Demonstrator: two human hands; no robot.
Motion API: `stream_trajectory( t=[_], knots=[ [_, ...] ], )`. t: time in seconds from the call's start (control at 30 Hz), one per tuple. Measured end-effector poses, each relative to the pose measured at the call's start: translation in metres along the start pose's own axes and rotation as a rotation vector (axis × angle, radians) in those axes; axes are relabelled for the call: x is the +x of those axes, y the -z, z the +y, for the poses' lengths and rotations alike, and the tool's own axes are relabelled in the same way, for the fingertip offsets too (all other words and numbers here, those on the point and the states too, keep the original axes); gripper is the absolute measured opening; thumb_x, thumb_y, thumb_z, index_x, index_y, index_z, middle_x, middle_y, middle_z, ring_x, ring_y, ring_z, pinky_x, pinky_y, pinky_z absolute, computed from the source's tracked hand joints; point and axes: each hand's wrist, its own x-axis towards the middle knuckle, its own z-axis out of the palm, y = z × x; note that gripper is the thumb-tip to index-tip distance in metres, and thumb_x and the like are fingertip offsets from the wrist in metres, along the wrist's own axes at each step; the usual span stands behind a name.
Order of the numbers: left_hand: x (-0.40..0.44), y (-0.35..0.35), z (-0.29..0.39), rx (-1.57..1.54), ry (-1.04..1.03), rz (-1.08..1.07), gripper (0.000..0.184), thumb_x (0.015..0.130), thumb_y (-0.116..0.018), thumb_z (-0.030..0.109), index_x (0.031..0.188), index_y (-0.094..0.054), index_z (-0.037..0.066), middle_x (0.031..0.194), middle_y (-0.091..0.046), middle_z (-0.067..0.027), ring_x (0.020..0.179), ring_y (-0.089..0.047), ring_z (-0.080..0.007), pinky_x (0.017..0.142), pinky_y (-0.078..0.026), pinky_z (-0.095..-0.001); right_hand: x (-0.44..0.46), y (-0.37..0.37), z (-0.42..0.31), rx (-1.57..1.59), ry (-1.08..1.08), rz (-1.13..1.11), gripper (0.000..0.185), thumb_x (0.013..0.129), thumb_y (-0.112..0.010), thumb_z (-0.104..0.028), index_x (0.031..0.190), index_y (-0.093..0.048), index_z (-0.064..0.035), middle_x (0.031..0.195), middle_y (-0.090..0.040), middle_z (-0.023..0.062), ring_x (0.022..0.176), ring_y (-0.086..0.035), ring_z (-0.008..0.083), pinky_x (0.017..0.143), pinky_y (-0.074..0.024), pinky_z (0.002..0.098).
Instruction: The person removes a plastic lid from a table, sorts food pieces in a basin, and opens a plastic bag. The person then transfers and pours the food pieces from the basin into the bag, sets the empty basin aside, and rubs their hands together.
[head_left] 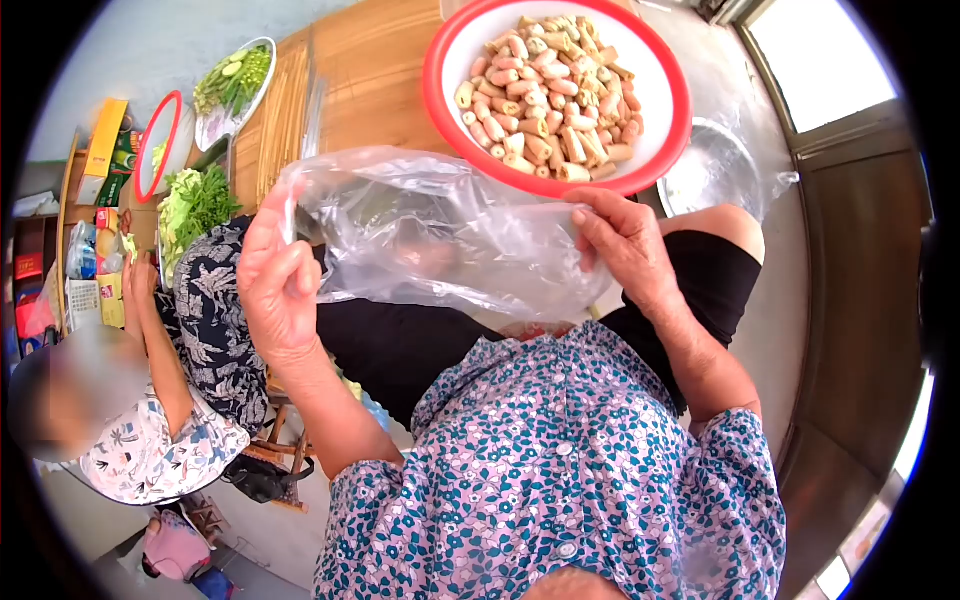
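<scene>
A clear plastic bag (430,225) is stretched wide between my two hands above my lap. My left hand (275,275) grips its left edge, fingers curled and thumb against the film. On the other side, my right hand (625,245) pinches the bag's upper right edge between thumb and fingers. Just beyond the bag stands a white basin with a red rim (433,85), heaped with short pinkish and tan sausage-like pieces (555,100). My right hand is close below the basin's rim. The inside of the bag is only partly visible through its folds.
Thin sticks (285,115) lie in a bundle on the wooden table (375,75). Plates of green vegetables (235,85) and leafy greens (195,210) stand to the left. A co-worker (165,440) sits at the left. A large clear bag-lined container (710,170) is at the right.
</scene>
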Motion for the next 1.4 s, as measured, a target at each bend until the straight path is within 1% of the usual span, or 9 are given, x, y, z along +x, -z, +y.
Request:
stream_trajectory(
  t=[0.27, 0.43, 0.6, 0.63, 0.67, 0.8, 1.0, 1.13, 1.4],
  knots=[
    [0.023, -0.036, 0.031, 0.324, -0.481, 0.206, 0.058, 0.074, -0.047, -0.010, 0.132, -0.039, -0.006, 0.138, -0.041, -0.0154, 0.050, -0.036, -0.0017, 0.045, -0.033, -0.0128, 0.088, -0.050, -0.051, 0.161, 0.429, 0.114, 0.018, 0.089, -0.056, -0.009, 0.102, -0.061, 0.0032, 0.070, -0.059, 0.0038, 0.062, -0.056, 0.0084, 0.057, -0.0468, 0.0224],
    [0.053, -0.053, 0.032, 0.334, -0.588, 0.251, 0.055, 0.074, -0.046, -0.010, 0.128, -0.045, -0.004, 0.138, -0.042, -0.0114, 0.052, -0.032, -0.0012, 0.047, -0.028, -0.0139, 0.154, -0.022, -0.053, 0.170, 0.399, 0.106, 0.031, 0.089, -0.057, -0.017, 0.115, -0.057, 0.0004, 0.083, -0.063, 0.0079, 0.076, -0.061, 0.0127, 0.070, -0.0510, 0.0255],
    [0.075, -0.081, 0.037, 0.388, -0.693, 0.448, 0.052, 0.075, -0.049, -0.011, 0.127, -0.048, -0.002, 0.134, -0.046, -0.0089, 0.055, -0.036, -0.0019, 0.049, -0.031, -0.0152, 0.197, 0.077, -0.034, -0.617, 0.235, 0.237, 0.036, 0.088, -0.055, -0.021, 0.117, -0.056, 0.0019, 0.105, -0.064, 0.0128, 0.093, -0.061, 0.0183, 0.083, -0.0484, 0.0309],
    [0.080, -0.085, 0.040, 0.413, -0.764, 0.512, 0.051, 0.076, -0.049, -0.011, 0.126, -0.048, -0.003, 0.131, -0.047, -0.0091, 0.056, -0.038, -0.0023, 0.050, -0.031, -0.0156, 0.202, 0.084, -0.032, -0.674, 0.311, 0.323, 0.028, 0.081, -0.055, -0.013, 0.104, -0.063, 0.0006, 0.093, -0.065, 0.0180, 0.086, -0.064, 0.0281, 0.078, -0.0490, 0.0347],
    [0.084, -0.087, 0.045, 0.424, -0.818, 0.532, 0.048, 0.078, -0.051, -0.009, 0.125, -0.048, -0.003, 0.106, -0.059, -0.0082, 0.056, -0.040, -0.0039, 0.052, -0.033, -0.0169, 0.208, 0.092, -0.032, -0.813, 0.333, 0.280, 0.030, 0.084, -0.054, -0.015, 0.108, -0.060, 0.0006, 0.099, -0.064, 0.0164, 0.091, -0.062, 0.0269, 0.082, -0.0476, 0.0348],
    [0.106, -0.087, 0.062, 0.349, -0.972, 0.508, 0.048, 0.080, -0.054, -0.006, 0.126, -0.042, -0.008, 0.060, -0.048, -0.0008, 0.057, -0.044, -0.0075, 0.057, -0.035, -0.0179, 0.242, 0.096, -0.021, -1.084, 0.597, 0.157, 0.028, 0.085, -0.055, -0.023, 0.102, -0.063, -0.0025, 0.097, -0.063, 0.0161, 0.092, -0.059, 0.0315, 0.081, -0.0455, 0.0408],
    [0.127, -0.090, 0.064, 0.156, -1.107, 0.350, 0.045, 0.078, -0.054, -0.007, 0.121, -0.043, -0.011, 0.079, -0.059, -0.0116, 0.056, -0.049, -0.0125, 0.058, -0.041, -0.0229, 0.254, 0.090, -0.026, -1.429, 0.259, -0.164, 0.038, 0.090, -0.046, -0.038, 0.098, -0.064, -0.0058, 0.097, -0.061, 0.0138, 0.098, -0.056, 0.0279, 0.086, -0.0438, 0.0405],
    [0.138, -0.112, 0.031, -0.019, -0.915, 0.290, 0.046, 0.081, -0.051, -0.007, 0.126, -0.041, -0.005, 0.112, -0.054, -0.0154, 0.061, -0.054, -0.0130, 0.057, -0.045, -0.0238, 0.256, 0.096, -0.037, -1.453, 0.258, -0.231, 0.041, 0.090, -0.044, -0.041, 0.096, -0.066, -0.0066, 0.097, -0.061, 0.0136, 0.100, -0.054, 0.0264, 0.086, -0.0437, 0.0411],
    [0.154, -0.092, -0.057, 0.159, -0.151, 0.170, 0.041, 0.085, -0.053, 0.000, 0.126, -0.048, -0.001, 0.108, -0.058, -0.0117, 0.070, -0.055, -0.0088, 0.062, -0.047, -0.0229, 0.255, 0.077, -0.023, -1.443, 0.407, -0.180, 0.037, 0.087, -0.050, -0.039, 0.097, -0.066, -0.0080, 0.095, -0.061, 0.0108, 0.092, -0.056, 0.0268, 0.086, -0.0426, 0.0404]
  ],
)
